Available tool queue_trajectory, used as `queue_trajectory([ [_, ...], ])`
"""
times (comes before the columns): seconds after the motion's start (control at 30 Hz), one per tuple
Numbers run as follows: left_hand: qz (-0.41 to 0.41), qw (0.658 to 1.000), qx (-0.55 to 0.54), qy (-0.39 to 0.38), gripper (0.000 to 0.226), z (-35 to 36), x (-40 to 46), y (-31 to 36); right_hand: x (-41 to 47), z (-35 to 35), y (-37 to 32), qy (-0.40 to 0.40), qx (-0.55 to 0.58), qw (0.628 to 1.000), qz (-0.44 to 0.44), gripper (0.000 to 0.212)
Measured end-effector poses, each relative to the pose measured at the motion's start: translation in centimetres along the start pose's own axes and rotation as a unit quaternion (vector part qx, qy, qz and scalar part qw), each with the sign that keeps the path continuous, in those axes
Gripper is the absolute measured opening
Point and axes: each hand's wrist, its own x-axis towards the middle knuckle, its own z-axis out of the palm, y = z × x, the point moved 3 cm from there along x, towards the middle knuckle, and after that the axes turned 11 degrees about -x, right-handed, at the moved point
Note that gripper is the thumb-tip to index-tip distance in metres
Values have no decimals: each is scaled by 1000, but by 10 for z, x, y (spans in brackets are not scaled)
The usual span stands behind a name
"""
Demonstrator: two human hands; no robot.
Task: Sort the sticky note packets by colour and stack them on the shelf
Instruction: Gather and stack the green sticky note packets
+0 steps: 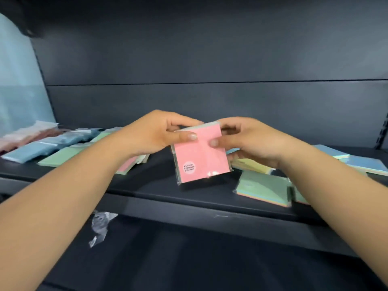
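A pink sticky note packet in clear wrap, with a small round label near its lower left corner, hangs tilted above the dark shelf. My left hand pinches its upper left edge, thumb on the front. My right hand pinches the upper right edge the same way. On the shelf to the left lie rows of pink packets, blue packets and green packets. Loose green-topped packets, a yellow packet and blue packets lie to the right.
A crumpled piece of clear plastic wrap lies on the lower shelf below the front edge. The dark back panel closes the shelf behind. A slotted upright stands at the far right.
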Motion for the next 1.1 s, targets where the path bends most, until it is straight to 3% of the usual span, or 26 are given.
queue_trajectory([
  [0.13, 16, 976, 173, 132, 36, -51, -37, -16, 15, 40, -25, 73, -6, 997, 4, 2],
  [0.27, 10, 953, 170, 250, 30, -95, -90, -63, 40, 90, -33, 179, 70, 981, 40, 10],
  [0.4, -28, 951, 216, 220, 31, -116, -142, -133, 68, 147, -31, 184, 149, 964, 125, 14],
  [0.47, -23, 949, 249, 190, 46, -120, -159, -154, 82, 171, -30, 183, 129, 962, 154, 18],
  [0.53, 21, 946, 284, 153, 64, -119, -165, -163, 94, 186, -32, 199, 59, 962, 178, 21],
  [0.63, 85, 934, 327, 118, 71, -111, -155, -156, 106, 190, -36, 201, -96, 953, 204, 30],
  [0.7, 53, 936, 343, 61, 81, -105, -144, -155, 110, 190, -37, 196, -176, 939, 221, 37],
  [0.8, 7, 926, 377, 2, 69, -101, -124, -164, 116, 190, -35, 191, -226, 927, 231, 32],
  [0.93, 6, 921, 390, -15, 71, -102, -110, -165, 125, 188, -28, 185, -269, 917, 229, 30],
  [1.03, 34, 921, 386, 38, 85, -102, -112, -168, 128, 190, -21, 196, -310, 897, 246, 49],
  [1.1, 87, 914, 388, 85, 67, -100, -114, -171, 128, 192, -19, 188, -337, 890, 244, 55],
])
